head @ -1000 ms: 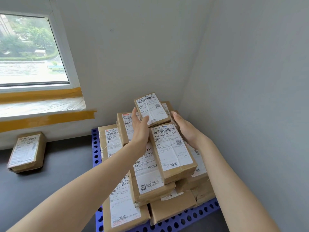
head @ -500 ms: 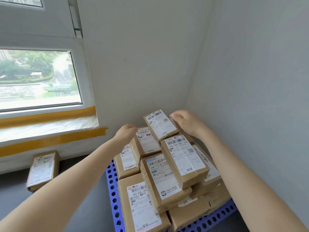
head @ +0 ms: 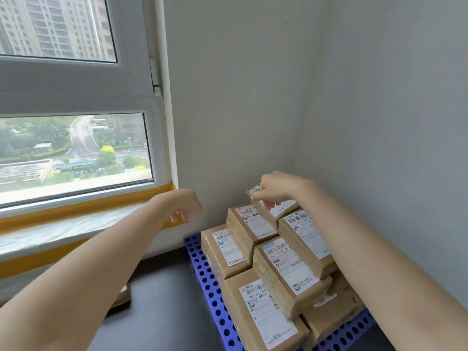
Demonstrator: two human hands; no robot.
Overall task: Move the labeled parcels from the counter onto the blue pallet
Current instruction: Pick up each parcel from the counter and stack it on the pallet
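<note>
So, stacking parcels in the corner.
Right hand (head: 274, 190) is resting fingers on the top brown cardboard labeled parcel (head: 278, 207) on the blue perforated plastic pallet (head: 205, 279); left hand (head: 183, 205) is hanging loose, holding nothing.

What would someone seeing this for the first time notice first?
The stack of brown labeled parcels piled on the blue pallet in the corner at lower right draws the eye first. The right hand rests on the topmost parcel at the back of the pile, while the left hand hangs in the air beside it, fingers loosely curled and holding nothing. At left, a large window with yellow tape along its sill shows buildings and trees.
</note>
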